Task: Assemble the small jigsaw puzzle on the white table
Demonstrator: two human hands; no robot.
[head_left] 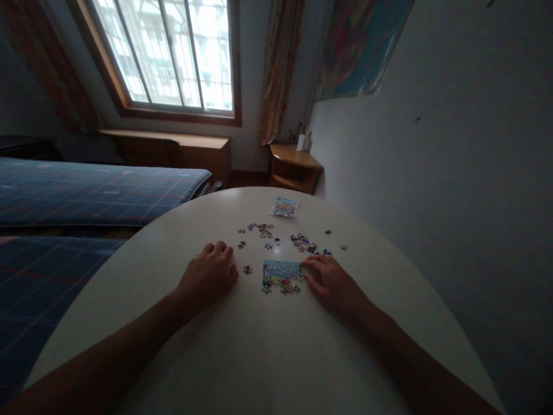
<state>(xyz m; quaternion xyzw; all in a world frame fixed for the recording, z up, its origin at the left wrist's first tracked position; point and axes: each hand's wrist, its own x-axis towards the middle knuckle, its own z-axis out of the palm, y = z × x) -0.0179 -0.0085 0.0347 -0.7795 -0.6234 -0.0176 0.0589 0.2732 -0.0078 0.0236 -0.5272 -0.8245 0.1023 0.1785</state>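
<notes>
A partly joined jigsaw puzzle (280, 274) lies flat on the table, with a blue lettered strip along its top and an uneven lower edge. My right hand (330, 282) is at its right side, fingertips and thumb closed on the edge near the upper corner. Whether a single loose piece is under those fingers I cannot tell. My left hand (209, 271) rests on the tabletop to the left, holding nothing, fingers loosely bent and apart. Between that hand and the puzzle lies one loose jigsaw piece (247, 270).
Beyond the puzzle are a left cluster of pieces (264, 230), a right cluster (303, 243) and several stray ones. A picture packet (284, 207) lies at the far side of the round white table (268, 357). A bed (86, 193) stands left, a wall (453, 173) right.
</notes>
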